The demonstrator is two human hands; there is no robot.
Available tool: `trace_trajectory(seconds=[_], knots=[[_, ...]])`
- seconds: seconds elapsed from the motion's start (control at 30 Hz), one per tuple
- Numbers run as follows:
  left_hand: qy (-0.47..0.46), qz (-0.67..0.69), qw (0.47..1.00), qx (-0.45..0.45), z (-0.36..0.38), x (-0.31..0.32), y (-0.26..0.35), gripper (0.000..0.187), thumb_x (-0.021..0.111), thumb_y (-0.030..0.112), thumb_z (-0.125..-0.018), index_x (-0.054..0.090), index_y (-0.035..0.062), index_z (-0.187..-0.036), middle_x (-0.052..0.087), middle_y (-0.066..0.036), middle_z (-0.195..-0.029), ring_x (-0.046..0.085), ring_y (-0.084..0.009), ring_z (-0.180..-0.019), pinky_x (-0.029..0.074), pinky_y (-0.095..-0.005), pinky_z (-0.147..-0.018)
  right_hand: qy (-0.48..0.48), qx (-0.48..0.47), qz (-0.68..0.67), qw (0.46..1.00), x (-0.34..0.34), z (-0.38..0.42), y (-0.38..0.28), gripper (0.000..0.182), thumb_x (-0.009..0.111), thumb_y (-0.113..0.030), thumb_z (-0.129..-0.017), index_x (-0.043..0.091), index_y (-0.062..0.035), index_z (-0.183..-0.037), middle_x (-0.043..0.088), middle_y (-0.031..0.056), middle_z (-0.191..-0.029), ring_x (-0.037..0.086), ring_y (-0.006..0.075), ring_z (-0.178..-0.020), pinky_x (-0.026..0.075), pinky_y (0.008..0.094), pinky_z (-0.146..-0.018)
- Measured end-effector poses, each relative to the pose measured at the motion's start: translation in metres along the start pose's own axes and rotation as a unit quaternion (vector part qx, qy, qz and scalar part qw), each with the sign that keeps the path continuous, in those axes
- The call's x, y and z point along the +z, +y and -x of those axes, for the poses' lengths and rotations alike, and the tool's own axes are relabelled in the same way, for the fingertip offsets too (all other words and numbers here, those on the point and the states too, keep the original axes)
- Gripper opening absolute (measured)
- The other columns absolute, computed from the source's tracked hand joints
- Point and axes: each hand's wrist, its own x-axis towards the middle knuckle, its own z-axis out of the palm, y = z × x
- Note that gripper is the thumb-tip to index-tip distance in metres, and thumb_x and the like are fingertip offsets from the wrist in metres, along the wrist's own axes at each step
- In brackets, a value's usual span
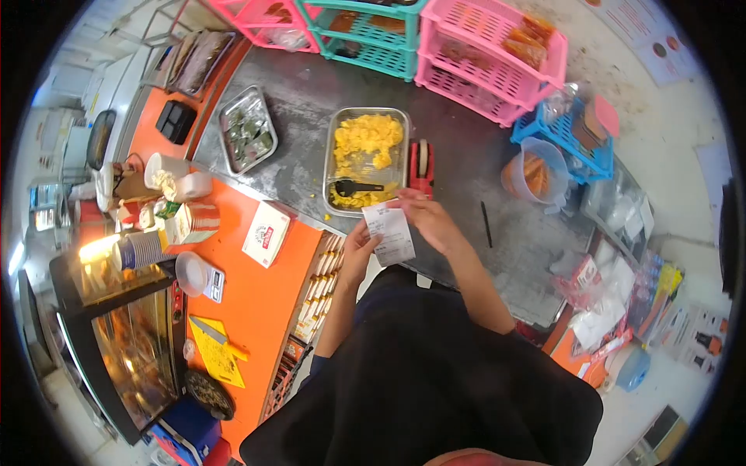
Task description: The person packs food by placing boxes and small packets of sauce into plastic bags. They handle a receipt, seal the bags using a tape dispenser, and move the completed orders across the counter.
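A printed paper receipt (390, 233) is held up in front of my body, its lower end hanging down. My left hand (360, 247) pinches its left edge between thumb and fingers. At the upper right corner, the fingers of my right hand (429, 221) close on the paper. Just beyond both hands lies a metal tray (329, 155) of yellow scrambled egg (368, 138), with a black spoon (357, 187) lying in its near end. A red tape dispenser (422, 167) stands against the tray's right side.
A tray of wrapped packets (247, 130) sits at the left. Nearer are a white box (266, 234) and a knife (208, 330) on a yellow cutting board (216, 353). On the right lie a black pen (486, 224) and a tub (536, 172); pink racks (489, 58) line the back.
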Motion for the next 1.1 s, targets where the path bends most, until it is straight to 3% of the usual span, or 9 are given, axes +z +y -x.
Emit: trace_trajectory(seconds=[0.13, 0.33, 0.43, 0.57, 0.8, 0.9, 0.93, 0.97, 1.1], knots=[[-0.11, 0.014, 0.994, -0.005, -0.002, 0.017, -0.002, 0.05, 0.058, -0.009, -0.078, 0.05, -0.0003, -0.127, 0.063, -0.009, -0.111, 0.061, -0.0144, -0.099, 0.048, -0.0273, -0.086, 0.082, -0.037, 0.028, 0.996, 0.004, 0.002, 0.022, 0.028, 0.061, -0.023, -0.089, 0.068, -0.0081, -0.112, 0.038, 0.0103, -0.131, 0.036, 0.0194, -0.124, 0.029, 0.0328, -0.104], [-0.183, -0.018, 0.979, -0.085, -0.001, 0.003, -0.006, 0.057, 0.057, -0.01, -0.076, 0.045, 0.0001, -0.131, 0.064, -0.01, -0.111, 0.062, -0.0144, -0.098, 0.049, -0.0272, -0.086, 0.21, -0.118, 0.237, 0.941, -0.013, 0.011, 0.045, 0.042, 0.066, -0.027, -0.084, 0.059, -0.02, -0.124, 0.045, 0.014, -0.12, 0.044, 0.0229, -0.113, 0.038, 0.0324, -0.096], [-0.182, 0.018, 0.98, -0.077, 0.004, 0.0, -0.002, 0.06, 0.055, -0.01, -0.075, 0.043, 0.0008, -0.133, 0.064, -0.01, -0.109, 0.062, -0.0148, -0.098, 0.049, -0.0268, -0.085, 0.355, -0.045, 0.384, 0.851, -0.063, -0.011, 0.078, 0.038, 0.072, -0.033, -0.079, 0.06, -0.014, -0.11, 0.051, 0.0097, -0.098, 0.053, 0.0192, -0.089, 0.048, 0.0317, -0.076], [-0.149, 0.058, 0.986, -0.048, 0.018, 0.0, 0.025, 0.061, 0.054, -0.012, -0.076, 0.04, 0.0004, -0.134, 0.063, -0.011, -0.109, 0.061, -0.0159, -0.099, 0.05, -0.0274, -0.084, 0.277, 0.156, 0.119, 0.941, -0.065, -0.038, 0.065, 0.029, 0.073, -0.039, -0.078, 0.066, -0.0171, -0.096, 0.055, -0.0034, -0.079, 0.052, 0.009, -0.074, 0.048, 0.0256, -0.052], [-0.059, 0.138, 0.988, -0.044, 0.044, -0.063, 0.004, 0.05, 0.062, -0.009, -0.071, 0.057, -0.0024, -0.121, 0.059, -0.01, -0.117, 0.055, -0.0197, -0.111, 0.041, -0.0326, -0.097, 0.152, 0.15, -0.002, 0.977, -0.086, -0.042, 0.083, 0.019, 0.071, -0.029, -0.083, 0.07, -0.0168, -0.097, 0.056, -0.0034, -0.085, 0.053, 0.0083, -0.07, 0.049, 0.023, -0.065], [-0.025, 0.245, 0.969, -0.005, 0.063, -0.059, 0.017, 0.068, 0.063, -0.012, -0.066, 0.047, 0.0004, -0.132, 0.053, -0.009, -0.129, 0.049, -0.0217, -0.121, 0.039, -0.0343, -0.101, 0.109, 0.006, 0.002, 0.994, -0.088, -0.021, 0.098, 0.021, 0.073, -0.026, -0.081, 0.071, -0.0122, -0.096, 0.053, 0.0005, -0.093, 0.056, 0.0117, -0.073, 0.05, 0.0236, -0.072], [-0.019, 0.247, 0.969, -0.002, 0.065, -0.056, 0.02, 0.068, 0.063, -0.012, -0.066, 0.047, 0.0004, -0.132, 0.053, -0.009, -0.129, 0.049, -0.0217, -0.121, 0.039, -0.0343, -0.101, 0.124, -0.084, 0.27, 0.951, -0.103, -0.021, 0.122, 0.021, 0.073, -0.026, -0.08, 0.072, -0.0092, -0.093, 0.052, 0.0025, -0.098, 0.057, 0.0133, -0.076, 0.051, 0.0248, -0.074], [-0.014, 0.227, 0.974, 0.023, 0.067, -0.05, 0.027, 0.074, 0.061, -0.014, -0.065, 0.043, 0.0015, -0.135, 0.052, -0.009, -0.13, 0.049, -0.022, -0.122, 0.04, -0.0347, -0.101, 0.128, -0.167, 0.515, 0.831, -0.111, -0.018, 0.138, 0.021, 0.074, -0.025, -0.079, 0.073, -0.0061, -0.089, 0.051, 0.0046, -0.103, 0.058, 0.0149, -0.079, 0.052, 0.026, -0.075], [0.031, 0.214, 0.976, 0.028, 0.059, -0.029, 0.043, 0.078, 0.058, -0.017, -0.07, 0.035, 0.0046, -0.141, 0.052, -0.012, -0.13, 0.051, -0.0237, -0.119, 0.044, -0.0355, -0.098, 0.258, 0.004, 0.277, 0.926, -0.102, -0.027, 0.133, 0.02, 0.074, -0.023, -0.079, 0.073, -0.0048, -0.084, 0.054, 0.0061, -0.1, 0.058, 0.0156, -0.081, 0.053, 0.0292, -0.075]])
